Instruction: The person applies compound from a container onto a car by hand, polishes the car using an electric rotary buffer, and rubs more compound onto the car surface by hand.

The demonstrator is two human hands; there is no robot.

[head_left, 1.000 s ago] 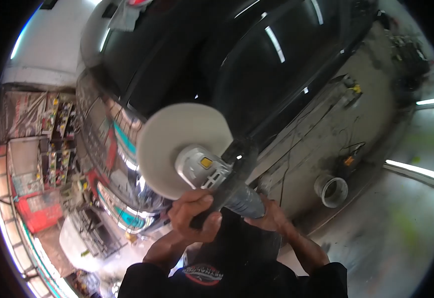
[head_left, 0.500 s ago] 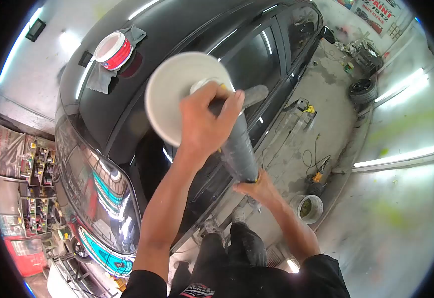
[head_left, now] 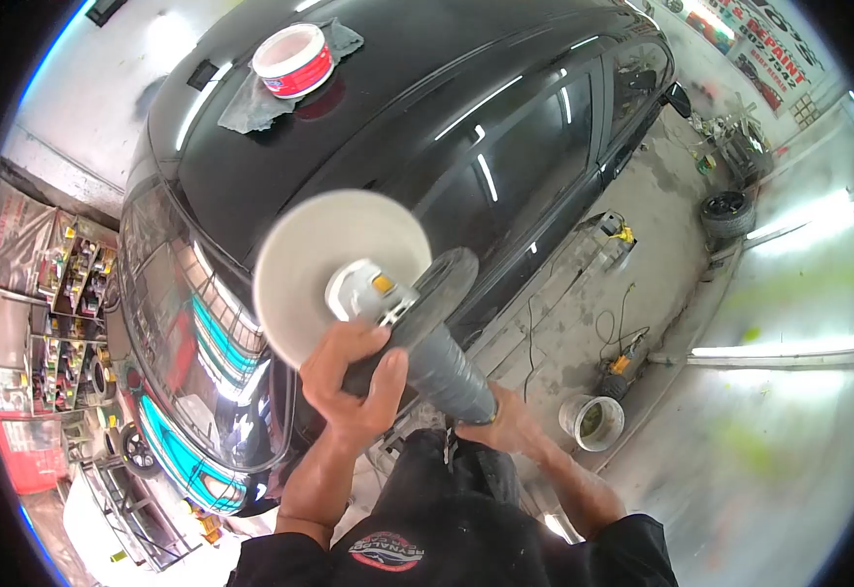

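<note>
A power polisher point(head_left: 437, 367) with a wide cream pad point(head_left: 300, 259) is held between both hands, above a glossy black car point(head_left: 368, 117). My left hand point(head_left: 349, 377) wraps round the dark side handle near the silver head. My right hand point(head_left: 510, 426) grips the rear end of the grey, tape-wrapped body. The pad faces the car's rear side; whether it touches the paint cannot be made out. On the car roof a red and white tub point(head_left: 295, 73) stands on a grey cloth point(head_left: 251, 112).
A white bucket point(head_left: 593, 423) and a yellow tool point(head_left: 623, 364) with a cable are on the floor at right. Further back are a floor jack point(head_left: 603, 240) and a loose wheel point(head_left: 727, 213). Shelves point(head_left: 80, 284) with small items stand at left.
Compared with half a second ago, the polisher has moved lower in view and its silver head shows again. My left hand has shifted down and left with it. The view has tilted.
</note>
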